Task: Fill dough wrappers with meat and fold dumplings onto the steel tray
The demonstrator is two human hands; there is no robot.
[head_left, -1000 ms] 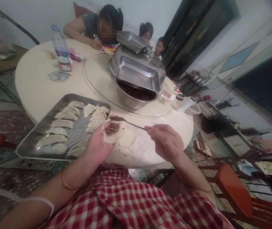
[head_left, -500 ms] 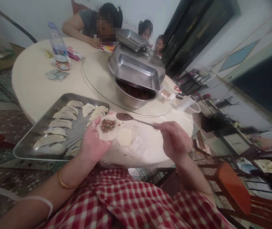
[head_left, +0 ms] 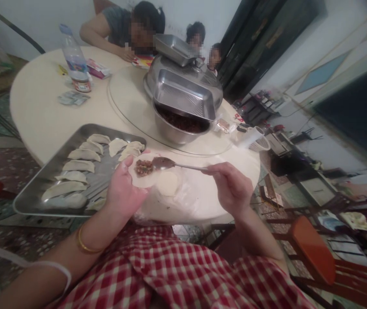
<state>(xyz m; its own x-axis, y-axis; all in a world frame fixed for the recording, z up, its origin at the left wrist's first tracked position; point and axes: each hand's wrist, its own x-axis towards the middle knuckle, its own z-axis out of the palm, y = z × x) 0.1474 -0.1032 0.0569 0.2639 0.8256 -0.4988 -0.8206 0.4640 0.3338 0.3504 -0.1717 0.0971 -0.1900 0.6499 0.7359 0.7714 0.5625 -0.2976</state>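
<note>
My left hand (head_left: 123,192) cups a round dumpling wrapper (head_left: 138,178) with a dab of brown meat filling (head_left: 143,168) on it. My right hand (head_left: 231,187) pinches the handle of a metal spoon (head_left: 177,165), whose bowl rests at the filling's right edge. A second wrapper (head_left: 168,183) lies on the floured plastic sheet just below the spoon. To the left sits a steel tray (head_left: 44,182) with several folded dumplings (head_left: 80,166). Behind the spoon stands a steel bowl of filling (head_left: 180,126).
The round cream table (head_left: 41,116) carries a glass turntable (head_left: 128,103), stacked steel pans and a lid (head_left: 183,86), a water bottle (head_left: 72,56) and small packets. Three people sit at the far side. Red stools (head_left: 314,249) stand at right and left.
The spoon drew back to the right off the wrapper, then returned so its bowl touches the filling again. My left hand with the wrapper shifted slightly left and up.
</note>
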